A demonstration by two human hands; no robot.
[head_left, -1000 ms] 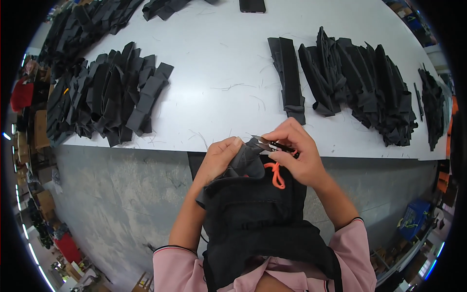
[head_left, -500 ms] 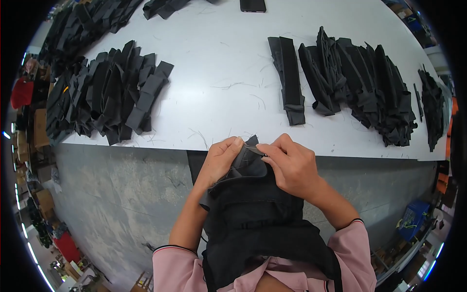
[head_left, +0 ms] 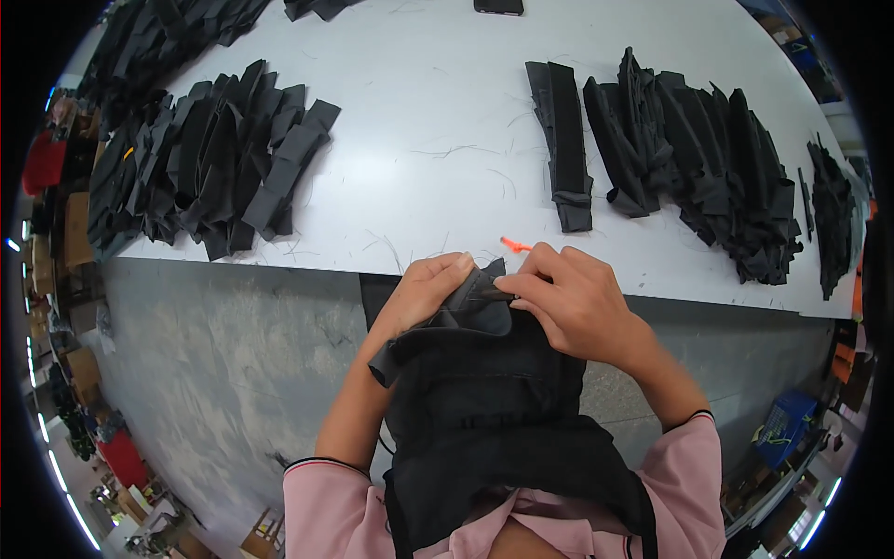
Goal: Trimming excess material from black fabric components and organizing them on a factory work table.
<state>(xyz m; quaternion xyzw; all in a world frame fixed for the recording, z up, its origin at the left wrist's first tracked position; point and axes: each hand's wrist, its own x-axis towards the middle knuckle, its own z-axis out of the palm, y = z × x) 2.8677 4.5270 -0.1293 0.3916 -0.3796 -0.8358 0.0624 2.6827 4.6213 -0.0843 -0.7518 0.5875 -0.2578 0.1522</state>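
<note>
My left hand (head_left: 430,291) is closed on a dark grey fabric strip (head_left: 484,320), thumb on top, near the table's front edge. The strip's folded lower part drapes over the black apron (head_left: 475,391). In my right hand (head_left: 575,303) is a pair of thread snips (head_left: 495,292), its dark metal blades pointing left against the strip close to my left thumb. The fingers hide most of the snips. A short orange cord (head_left: 514,245) sticks out just beyond my right fingers; I cannot tell what it is fixed to.
Black fabric strips lie in a heap (head_left: 219,158) at left and another heap (head_left: 708,168) at right on the white table (head_left: 419,196). One folded strip (head_left: 566,140) lies left of the right heap. Loose threads are scattered between. A dark phone (head_left: 498,6) lies at the far edge.
My right hand has moved slightly right and up, and the orange cord now shows beyond it. The strip's loose lower end has swung left. The whole view has shifted a little.
</note>
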